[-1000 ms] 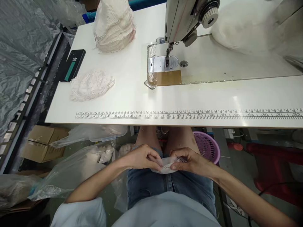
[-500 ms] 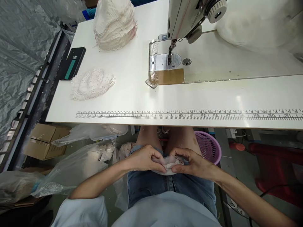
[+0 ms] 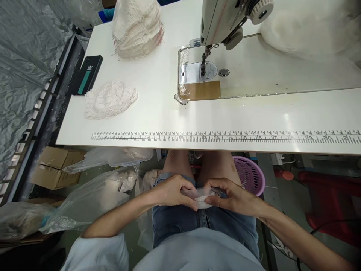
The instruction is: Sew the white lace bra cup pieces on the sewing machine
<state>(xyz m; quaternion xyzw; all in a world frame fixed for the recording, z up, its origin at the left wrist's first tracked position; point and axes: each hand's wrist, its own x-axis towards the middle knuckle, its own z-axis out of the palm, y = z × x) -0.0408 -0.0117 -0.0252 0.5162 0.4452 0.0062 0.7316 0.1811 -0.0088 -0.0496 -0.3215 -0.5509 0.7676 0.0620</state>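
On my feed, the left hand (image 3: 179,192) and right hand (image 3: 229,194) pinch a small white piece (image 3: 202,204) in their fingers (image 3: 189,202) over the lap (image 3: 180,222), off the table's (image 3: 158,116) near edge. I judge its handling unfinished; a lace piece (image 3: 109,99) lies near the left edge.

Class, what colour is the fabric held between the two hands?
The fabric is white, seen best in the head view.

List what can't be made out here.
Head view, cloth: partly covered by left grip and right grip.
Head view, machine: top cut off by upper edge.
Head view, ruler: right end cut off by right edge.
Head view, basket: left side hidden by right leg.
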